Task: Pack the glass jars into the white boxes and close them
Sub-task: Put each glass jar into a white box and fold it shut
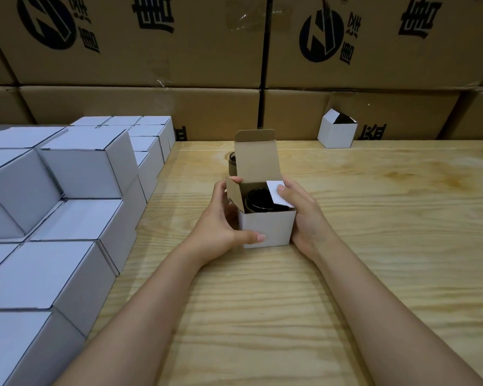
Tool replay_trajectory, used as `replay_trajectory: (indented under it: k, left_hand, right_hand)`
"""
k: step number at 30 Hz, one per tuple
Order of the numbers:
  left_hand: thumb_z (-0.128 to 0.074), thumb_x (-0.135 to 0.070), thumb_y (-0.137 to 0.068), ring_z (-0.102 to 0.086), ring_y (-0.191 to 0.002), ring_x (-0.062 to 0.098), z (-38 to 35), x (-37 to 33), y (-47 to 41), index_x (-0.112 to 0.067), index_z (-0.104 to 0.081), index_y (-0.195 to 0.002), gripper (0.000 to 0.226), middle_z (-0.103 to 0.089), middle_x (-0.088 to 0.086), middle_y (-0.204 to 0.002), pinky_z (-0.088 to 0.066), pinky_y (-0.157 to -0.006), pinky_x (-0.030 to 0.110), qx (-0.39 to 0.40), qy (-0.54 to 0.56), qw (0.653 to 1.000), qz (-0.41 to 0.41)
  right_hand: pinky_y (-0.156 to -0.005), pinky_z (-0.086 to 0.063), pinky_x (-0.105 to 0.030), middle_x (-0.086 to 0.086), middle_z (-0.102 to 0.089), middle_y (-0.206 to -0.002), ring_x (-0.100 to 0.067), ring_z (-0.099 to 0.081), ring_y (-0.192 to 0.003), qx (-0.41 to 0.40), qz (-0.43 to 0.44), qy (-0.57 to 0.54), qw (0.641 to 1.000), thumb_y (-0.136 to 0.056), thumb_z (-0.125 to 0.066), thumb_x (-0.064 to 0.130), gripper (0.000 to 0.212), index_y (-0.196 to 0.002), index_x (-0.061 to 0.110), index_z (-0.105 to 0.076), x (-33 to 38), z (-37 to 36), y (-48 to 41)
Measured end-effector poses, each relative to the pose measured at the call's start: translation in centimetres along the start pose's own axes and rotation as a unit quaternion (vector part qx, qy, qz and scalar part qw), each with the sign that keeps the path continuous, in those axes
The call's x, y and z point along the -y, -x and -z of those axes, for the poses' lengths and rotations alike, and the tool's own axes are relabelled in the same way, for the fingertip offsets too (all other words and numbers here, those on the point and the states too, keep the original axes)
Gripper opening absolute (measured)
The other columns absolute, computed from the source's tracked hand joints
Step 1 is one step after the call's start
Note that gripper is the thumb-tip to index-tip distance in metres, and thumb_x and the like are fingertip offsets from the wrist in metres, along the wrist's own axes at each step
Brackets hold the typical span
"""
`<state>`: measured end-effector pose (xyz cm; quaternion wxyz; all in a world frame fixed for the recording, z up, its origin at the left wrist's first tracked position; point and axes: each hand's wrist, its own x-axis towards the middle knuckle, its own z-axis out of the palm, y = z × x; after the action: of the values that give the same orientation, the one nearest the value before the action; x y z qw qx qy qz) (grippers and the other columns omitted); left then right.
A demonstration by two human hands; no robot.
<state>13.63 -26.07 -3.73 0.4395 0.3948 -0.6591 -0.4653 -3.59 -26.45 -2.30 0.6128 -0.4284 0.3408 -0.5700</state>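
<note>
On my feed I have two bare hands, the left hand (221,227) and the right hand (304,215), both slender with long fingers. Behind each hand a forearm runs bare to the lower edge of my view: the left forearm (140,310) and the right forearm (388,302). The left thumbnail (260,237) is cut short and looks unpainted, though the light is too dim for me to be sure.

Two open white boxes (267,229) (336,133), three dark jars (258,200) (232,162) (343,118).
Closed white boxes (87,165), stacked along the table's (374,246) left edge: over a dozen, some hidden.
</note>
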Motion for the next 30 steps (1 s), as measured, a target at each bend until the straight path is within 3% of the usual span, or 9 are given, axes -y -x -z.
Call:
replay_trajectory:
  k: [5, 8, 12, 15, 18, 21, 25, 26, 30]
  left_hand:
    - [-0.083, 0.003, -0.067, -0.059, -0.112, 0.001, -0.38, 0.01, 0.24, -0.059, -0.012, -0.127, 0.112, -0.051, -0.005, -0.135, -0.049, -0.085, 0.017, 0.005, -0.001, 0.999, -0.037]
    - [-0.080, 0.008, -0.069, -0.060, -0.107, 0.005, -0.60, -0.07, 0.30, -0.041, -0.025, -0.120, 0.089, -0.048, 0.001, -0.135, -0.050, -0.081, 0.017, -0.007, -0.008, 0.999, -0.046]
    - [-0.082, 0.002, -0.067, -0.061, -0.104, 0.007, -0.48, -0.08, 0.41, -0.039, -0.050, -0.113, 0.070, -0.056, -0.003, -0.125, -0.052, -0.078, 0.019, -0.001, -0.014, 0.999, -0.030]
    - [-0.085, -0.004, -0.062, -0.062, -0.105, 0.009, -0.47, -0.12, 0.39, -0.041, -0.054, -0.110, 0.068, -0.059, -0.003, -0.121, -0.054, -0.079, 0.023, -0.012, -0.010, 1.000, -0.021]
    - [-0.083, -0.013, -0.058, -0.062, -0.107, 0.010, -0.51, -0.25, 0.31, -0.043, -0.054, -0.109, 0.066, -0.060, -0.004, -0.121, -0.054, -0.083, 0.024, -0.016, -0.017, 1.000, -0.021]
    - [-0.083, -0.013, -0.058, -0.063, -0.107, 0.012, -0.57, -0.23, 0.26, -0.036, -0.053, -0.114, 0.067, -0.062, -0.004, -0.117, -0.054, -0.085, 0.025, -0.020, -0.020, 0.999, -0.020]
    - [-0.083, -0.008, -0.062, -0.061, -0.112, 0.012, -0.46, -0.10, 0.17, -0.032, -0.049, -0.123, 0.073, -0.061, -0.005, -0.121, -0.054, -0.090, 0.029, -0.026, -0.006, 1.000, -0.014]
    - [-0.083, -0.004, -0.066, -0.059, -0.116, 0.013, -0.40, -0.04, 0.14, -0.033, -0.048, -0.123, 0.074, -0.060, -0.004, -0.125, -0.053, -0.093, 0.031, -0.027, -0.007, 0.999, -0.017]
    - [-0.081, 0.004, -0.070, -0.054, -0.123, 0.018, -0.28, 0.06, 0.05, -0.038, -0.035, -0.111, 0.074, -0.053, 0.001, -0.131, -0.046, -0.103, 0.040, -0.044, -0.006, 0.999, -0.023]
  right_hand:
    - [-0.070, -0.056, -0.030, -0.011, -0.065, -0.120, -0.022, -0.067, -0.095, -0.004, 0.017, 0.005, 1.000, -0.094, -0.046, 0.006, 0.035, -0.126, 0.017, -0.058, 0.13, -0.04, -0.16]
    - [-0.068, -0.056, -0.029, -0.011, -0.065, -0.119, -0.019, -0.068, -0.092, -0.009, 0.021, 0.003, 1.000, -0.094, -0.047, 0.006, 0.035, -0.123, 0.023, -0.059, -0.01, -0.05, -0.20]
    - [-0.083, -0.055, -0.041, -0.007, -0.066, -0.115, -0.024, -0.066, -0.098, 0.013, 0.032, 0.012, 0.999, -0.096, -0.048, 0.009, 0.041, -0.127, 0.035, -0.053, -0.21, 0.38, -0.34]
    - [-0.085, -0.054, -0.041, -0.002, -0.067, -0.109, -0.023, -0.065, -0.097, 0.018, 0.045, -0.001, 0.999, -0.095, -0.048, 0.007, 0.042, -0.124, 0.036, -0.054, -0.25, 0.44, -0.40]
    - [-0.075, -0.056, -0.034, 0.001, -0.069, -0.106, -0.018, -0.066, -0.093, 0.017, 0.071, -0.009, 0.997, -0.092, -0.055, 0.007, 0.034, -0.118, 0.029, -0.059, -0.17, 0.48, -0.32]
    - [-0.075, -0.053, -0.034, -0.002, -0.065, -0.108, -0.018, -0.064, -0.093, 0.031, 0.096, -0.001, 0.995, -0.081, -0.069, 0.015, 0.032, -0.111, 0.018, -0.058, -0.31, 0.42, -0.18]
    - [-0.078, -0.051, -0.036, 0.001, -0.062, -0.106, -0.018, -0.058, -0.096, 0.038, 0.094, 0.039, 0.994, -0.053, -0.086, 0.053, 0.076, -0.111, 0.016, -0.052, -0.50, 0.15, -0.16]
    - [-0.079, -0.050, -0.037, 0.001, -0.061, -0.106, -0.019, -0.058, -0.096, 0.036, 0.094, 0.047, 0.994, -0.051, -0.085, 0.056, 0.077, -0.110, 0.017, -0.053, -0.52, 0.17, -0.18]
    - [-0.079, -0.048, -0.036, 0.010, -0.063, -0.102, -0.016, -0.058, -0.096, 0.035, 0.118, 0.062, 0.991, -0.075, -0.069, 0.024, 0.030, -0.101, 0.023, -0.056, -0.75, 0.52, -0.34]
